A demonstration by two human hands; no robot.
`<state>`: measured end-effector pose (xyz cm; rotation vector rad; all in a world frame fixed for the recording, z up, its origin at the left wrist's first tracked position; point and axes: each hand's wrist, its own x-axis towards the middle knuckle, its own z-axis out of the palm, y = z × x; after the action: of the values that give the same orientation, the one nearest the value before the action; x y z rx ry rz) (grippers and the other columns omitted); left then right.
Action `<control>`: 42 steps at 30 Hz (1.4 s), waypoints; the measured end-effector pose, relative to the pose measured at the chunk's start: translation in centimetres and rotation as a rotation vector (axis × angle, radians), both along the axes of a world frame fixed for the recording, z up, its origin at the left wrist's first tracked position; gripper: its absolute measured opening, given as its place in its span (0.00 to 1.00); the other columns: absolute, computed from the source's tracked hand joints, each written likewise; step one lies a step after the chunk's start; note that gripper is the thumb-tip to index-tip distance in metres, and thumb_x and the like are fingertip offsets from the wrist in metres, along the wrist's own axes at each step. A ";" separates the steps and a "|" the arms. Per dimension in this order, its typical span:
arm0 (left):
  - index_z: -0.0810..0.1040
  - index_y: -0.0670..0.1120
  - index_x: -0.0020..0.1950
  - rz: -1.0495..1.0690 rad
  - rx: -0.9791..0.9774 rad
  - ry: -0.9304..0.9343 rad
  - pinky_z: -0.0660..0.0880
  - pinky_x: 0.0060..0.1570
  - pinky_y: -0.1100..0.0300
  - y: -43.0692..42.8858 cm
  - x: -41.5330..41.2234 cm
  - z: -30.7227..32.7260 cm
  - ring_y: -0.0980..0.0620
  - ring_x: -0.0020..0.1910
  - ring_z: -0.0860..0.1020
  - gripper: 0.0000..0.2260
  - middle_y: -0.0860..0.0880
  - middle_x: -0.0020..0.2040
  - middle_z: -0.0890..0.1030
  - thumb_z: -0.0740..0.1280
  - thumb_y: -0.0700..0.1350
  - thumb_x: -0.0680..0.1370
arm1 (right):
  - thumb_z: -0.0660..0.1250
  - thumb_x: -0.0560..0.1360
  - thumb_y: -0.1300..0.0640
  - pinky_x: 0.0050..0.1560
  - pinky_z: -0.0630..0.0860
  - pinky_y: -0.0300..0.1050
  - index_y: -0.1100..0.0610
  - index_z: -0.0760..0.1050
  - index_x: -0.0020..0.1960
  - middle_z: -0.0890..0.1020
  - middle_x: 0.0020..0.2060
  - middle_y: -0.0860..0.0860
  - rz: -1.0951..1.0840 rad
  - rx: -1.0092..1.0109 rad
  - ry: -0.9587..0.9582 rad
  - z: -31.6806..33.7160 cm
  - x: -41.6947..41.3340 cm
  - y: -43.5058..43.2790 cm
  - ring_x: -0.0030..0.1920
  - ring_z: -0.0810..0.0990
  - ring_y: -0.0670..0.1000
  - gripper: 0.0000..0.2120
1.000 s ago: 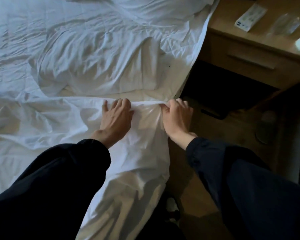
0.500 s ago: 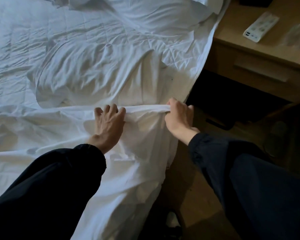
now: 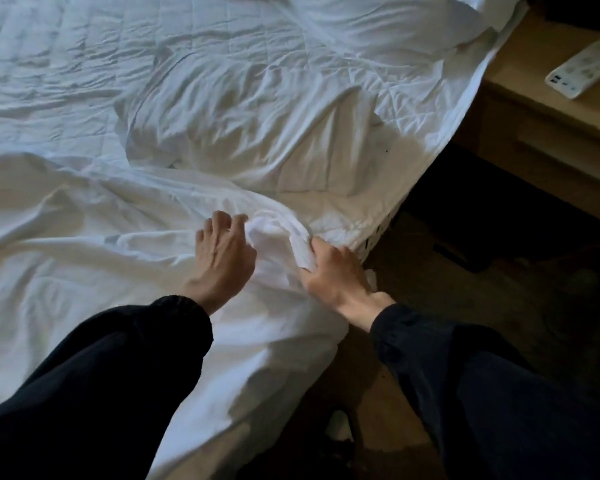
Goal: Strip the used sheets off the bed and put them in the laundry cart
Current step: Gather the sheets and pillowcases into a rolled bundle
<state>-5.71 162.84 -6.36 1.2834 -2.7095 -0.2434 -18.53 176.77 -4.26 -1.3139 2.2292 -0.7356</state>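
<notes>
Both my arms reach forward and down, dark sleeves (image 3: 101, 375) to the wrists; my left hand (image 3: 222, 251) lies palm down on the bed (image 3: 49, 81), its fingers (image 3: 238, 221) curled into a raised bunch of the white sheet (image 3: 274, 233); my right hand (image 3: 333, 271) sits at the mattress edge, knuckles up, fingers clenched on the same bunch; the sheet lies loose across the near side of the bed and hangs over its edge. I count two hands, one sheet, two pillows (image 3: 239, 140), and one remote (image 3: 582, 69) on the bedside worktop (image 3: 551, 133).
</notes>
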 end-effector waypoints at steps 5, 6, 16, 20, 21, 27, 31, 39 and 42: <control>0.73 0.42 0.52 0.358 0.715 0.422 0.75 0.34 0.53 1.9 1.8 3.8 0.45 0.36 0.80 0.21 0.45 0.39 0.80 0.64 0.60 0.75 | 0.68 0.71 0.60 0.32 0.68 0.42 0.55 0.69 0.45 0.77 0.33 0.53 0.197 -0.080 -0.032 2.0 6.7 2.3 0.32 0.76 0.55 0.08; 0.74 0.41 0.51 0.374 0.773 0.433 0.77 0.31 0.54 2.5 2.3 4.6 0.46 0.35 0.81 0.22 0.45 0.38 0.80 0.66 0.61 0.74 | 0.67 0.71 0.59 0.34 0.69 0.44 0.56 0.70 0.48 0.78 0.35 0.54 0.227 -0.088 0.002 2.4 8.2 2.8 0.33 0.76 0.56 0.08; 0.81 0.41 0.50 0.666 0.624 0.682 0.77 0.39 0.55 8.0 15.8 6.2 0.45 0.43 0.80 0.13 0.43 0.45 0.82 0.62 0.43 0.70 | 0.65 0.73 0.55 0.47 0.73 0.53 0.55 0.63 0.60 0.80 0.47 0.56 0.401 0.132 0.120 2.3 21.2 9.2 0.47 0.80 0.63 0.19; 0.79 0.40 0.50 0.816 0.630 0.719 0.77 0.39 0.52 10.8 22.4 5.0 0.42 0.45 0.81 0.21 0.42 0.45 0.82 0.61 0.53 0.66 | 0.64 0.74 0.55 0.50 0.74 0.53 0.56 0.67 0.59 0.80 0.50 0.60 0.443 0.259 0.225 2.5 25.0 10.6 0.51 0.80 0.63 0.15; 0.79 0.40 0.49 0.844 0.644 0.719 0.76 0.38 0.53 11.6 23.8 4.8 0.42 0.45 0.81 0.22 0.41 0.45 0.82 0.62 0.54 0.66 | 0.64 0.74 0.56 0.50 0.75 0.53 0.56 0.67 0.59 0.80 0.50 0.60 0.469 0.280 0.234 2.7 26.1 11.1 0.51 0.80 0.63 0.15; 0.77 0.41 0.34 0.888 0.699 0.663 0.77 0.34 0.49 14.2 29.2 6.0 0.43 0.34 0.80 0.10 0.44 0.31 0.78 0.64 0.48 0.62 | 0.62 0.76 0.55 0.49 0.74 0.55 0.57 0.64 0.65 0.79 0.52 0.64 0.629 0.307 0.086 3.4 32.3 13.6 0.53 0.78 0.67 0.19; 0.76 0.41 0.33 0.885 0.755 0.664 0.71 0.25 0.61 15.3 30.6 7.4 0.46 0.29 0.76 0.06 0.44 0.31 0.76 0.66 0.38 0.70 | 0.62 0.76 0.53 0.50 0.73 0.54 0.55 0.60 0.68 0.78 0.52 0.65 0.717 0.239 -0.015 4.7 34.3 13.6 0.53 0.78 0.66 0.23; 0.77 0.39 0.40 0.822 0.770 0.643 0.72 0.27 0.60 18.9 32.4 9.3 0.48 0.33 0.77 0.09 0.45 0.35 0.78 0.69 0.45 0.66 | 0.65 0.72 0.56 0.41 0.66 0.45 0.55 0.66 0.58 0.79 0.45 0.60 0.708 0.085 -0.078 6.9 35.7 14.7 0.47 0.78 0.64 0.17; 0.74 0.42 0.32 0.889 0.616 0.745 0.66 0.27 0.59 19.6 34.6 11.0 0.48 0.29 0.71 0.06 0.47 0.29 0.74 0.64 0.42 0.69 | 0.65 0.70 0.56 0.39 0.65 0.46 0.54 0.65 0.49 0.77 0.38 0.58 0.737 0.058 -0.110 8.0 38.3 15.1 0.41 0.76 0.63 0.11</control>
<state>28.87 182.47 4.63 1.8803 -1.3166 -1.1852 19.76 191.88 3.76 -1.8376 1.4843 -0.4387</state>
